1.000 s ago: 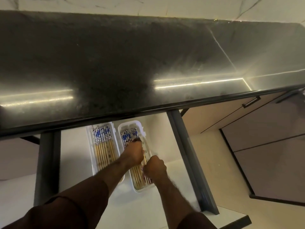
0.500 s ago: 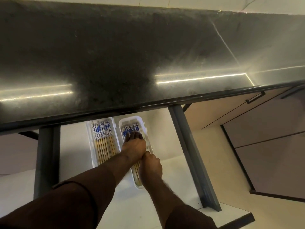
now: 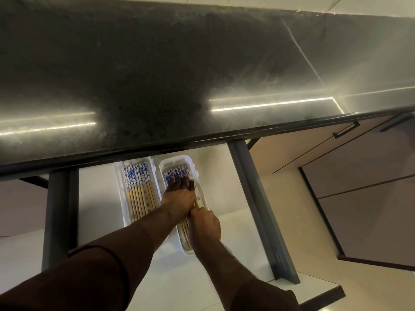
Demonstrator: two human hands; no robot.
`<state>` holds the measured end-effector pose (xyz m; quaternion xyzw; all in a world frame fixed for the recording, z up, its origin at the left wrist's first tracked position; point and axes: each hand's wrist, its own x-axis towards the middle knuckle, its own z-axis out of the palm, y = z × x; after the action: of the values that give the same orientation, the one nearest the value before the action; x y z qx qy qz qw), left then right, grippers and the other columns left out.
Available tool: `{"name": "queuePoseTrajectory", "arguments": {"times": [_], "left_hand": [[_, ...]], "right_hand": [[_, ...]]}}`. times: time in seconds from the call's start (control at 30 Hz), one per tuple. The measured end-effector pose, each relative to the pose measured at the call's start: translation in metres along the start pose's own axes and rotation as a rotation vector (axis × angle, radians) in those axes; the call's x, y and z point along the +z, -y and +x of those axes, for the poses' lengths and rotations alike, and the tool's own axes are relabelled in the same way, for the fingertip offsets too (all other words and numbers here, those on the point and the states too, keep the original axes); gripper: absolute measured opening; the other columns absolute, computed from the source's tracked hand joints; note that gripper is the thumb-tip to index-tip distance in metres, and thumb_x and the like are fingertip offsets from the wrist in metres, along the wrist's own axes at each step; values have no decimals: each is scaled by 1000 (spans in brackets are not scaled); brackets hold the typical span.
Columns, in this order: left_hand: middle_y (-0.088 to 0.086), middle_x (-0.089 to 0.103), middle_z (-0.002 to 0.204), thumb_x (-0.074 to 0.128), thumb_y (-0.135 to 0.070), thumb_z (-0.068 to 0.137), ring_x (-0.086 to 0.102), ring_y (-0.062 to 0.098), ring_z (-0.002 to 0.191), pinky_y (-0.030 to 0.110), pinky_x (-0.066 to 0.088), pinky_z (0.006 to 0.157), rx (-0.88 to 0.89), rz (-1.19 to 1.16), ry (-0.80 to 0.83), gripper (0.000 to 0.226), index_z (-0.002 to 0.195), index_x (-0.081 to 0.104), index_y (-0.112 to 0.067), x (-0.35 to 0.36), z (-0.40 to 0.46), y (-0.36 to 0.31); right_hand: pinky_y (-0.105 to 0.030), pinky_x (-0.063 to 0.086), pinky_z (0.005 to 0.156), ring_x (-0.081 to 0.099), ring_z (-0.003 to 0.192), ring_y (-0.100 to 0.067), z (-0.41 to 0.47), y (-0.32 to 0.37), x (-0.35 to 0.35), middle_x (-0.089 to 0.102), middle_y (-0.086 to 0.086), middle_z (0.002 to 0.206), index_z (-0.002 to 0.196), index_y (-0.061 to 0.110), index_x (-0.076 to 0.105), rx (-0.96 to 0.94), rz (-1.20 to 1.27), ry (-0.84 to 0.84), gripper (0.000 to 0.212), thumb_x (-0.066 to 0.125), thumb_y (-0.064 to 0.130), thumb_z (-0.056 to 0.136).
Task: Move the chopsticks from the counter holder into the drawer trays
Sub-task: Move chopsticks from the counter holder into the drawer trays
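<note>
Open drawer, white-floored, pulled out from under a dark speckled stone counter; grey side rails at left and right. Left in the drawer: a long white tray, its far end tucked under the counter edge, holding a flat row of bamboo chopsticks laid side by side, blue-and-white patterned ends pointing away from the person, plain ends toward them. Just beside it, to the right: a second white tray of the same shape, holding another row of patterned chopsticks; only their far patterned ends and a short stretch of plain shafts near the wrists are visible, the rest is covered by hands. Left hand: flat on top of this second row, fingers straight and together, pressing down on the sticks, tips reaching the patterned part; forearm bare, dark brown sleeve pushed up. Right hand: at the near end of the same tray, touching the left hand at the wrist, fingers curled down toward the plain ends of the sticks; whether it grips them cannot be told from here. Right of the drawer: pale cabinet fronts with a dark bar handle, and light flooring below.
</note>
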<state>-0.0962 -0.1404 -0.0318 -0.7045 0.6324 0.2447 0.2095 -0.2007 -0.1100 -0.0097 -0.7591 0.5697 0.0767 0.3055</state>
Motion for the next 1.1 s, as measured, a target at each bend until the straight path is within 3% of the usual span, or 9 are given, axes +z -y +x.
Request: {"name": "queuePoseTrajectory", "arguments": {"times": [0.13, 0.3, 0.43, 0.57, 0.67, 0.83, 1.0, 1.1], "left_hand": [[15, -4, 162, 47, -34, 98, -8, 35, 148, 51, 6, 120, -19, 32, -6, 73, 153, 4, -11, 6, 2, 0], [16, 29, 156, 55, -28, 95, 24, 34, 145, 51, 20, 118, -28, 58, -71, 60, 148, 32, -11, 9, 2, -2], [15, 11, 161, 53, -29, 96, 1, 36, 148, 53, 7, 119, -14, 91, -101, 66, 150, 22, -9, 10, 3, 0], [13, 19, 160, 55, -34, 95, 7, 35, 148, 52, 4, 118, 14, 127, -120, 62, 148, 31, -12, 13, 3, 4], [13, 19, 160, 53, -34, 96, 8, 35, 148, 52, 2, 119, 27, 134, -136, 63, 149, 28, -12, 16, 3, 7], [10, 49, 144, 55, -31, 95, 40, 28, 137, 48, 27, 115, 46, 58, -130, 49, 140, 44, -15, 14, 0, 7], [12, 34, 154, 51, -28, 97, 25, 30, 145, 53, 8, 120, 49, 91, -199, 55, 147, 33, -14, 10, -6, 9], [11, 44, 148, 52, -28, 96, 39, 27, 138, 50, 22, 117, 49, 46, -224, 52, 144, 37, -14, 6, -12, 10]], "right_hand": [[-32, 46, 95, 61, 107, -22, -4, -1, 3, 65, -6, 117, 119, 13, 60, 1, 8, 13, 28, 47, 30, 100], [-33, 46, 97, 62, 109, -23, -5, -3, 3, 66, -7, 119, 120, 12, 61, 14, 28, 35, 30, 47, 30, 100], [-31, 45, 98, 61, 112, -23, -4, -1, 6, 64, -7, 121, 124, 11, 58, 30, 4, 78, 34, 50, 33, 99], [-41, 50, 89, 62, 104, -32, -7, 2, 6, 65, -12, 109, 112, 9, 62, -15, -19, 35, 24, 46, 22, 99], [-37, 51, 91, 65, 104, -28, -8, 1, 6, 67, -11, 112, 117, 8, 62, -14, -72, 28, 29, 53, 27, 97], [-34, 50, 92, 65, 104, -24, -10, -1, 6, 67, -8, 115, 122, 10, 60, -34, -177, 33, 35, 58, 31, 95], [-35, 52, 87, 66, 100, -26, -8, 0, -4, 66, -8, 112, 118, 11, 62, -16, -190, -21, 30, 59, 29, 94], [-33, 53, 83, 67, 95, -26, -5, 1, -20, 67, -10, 109, 115, 11, 63, 1, -131, -54, 28, 56, 29, 95]]}}
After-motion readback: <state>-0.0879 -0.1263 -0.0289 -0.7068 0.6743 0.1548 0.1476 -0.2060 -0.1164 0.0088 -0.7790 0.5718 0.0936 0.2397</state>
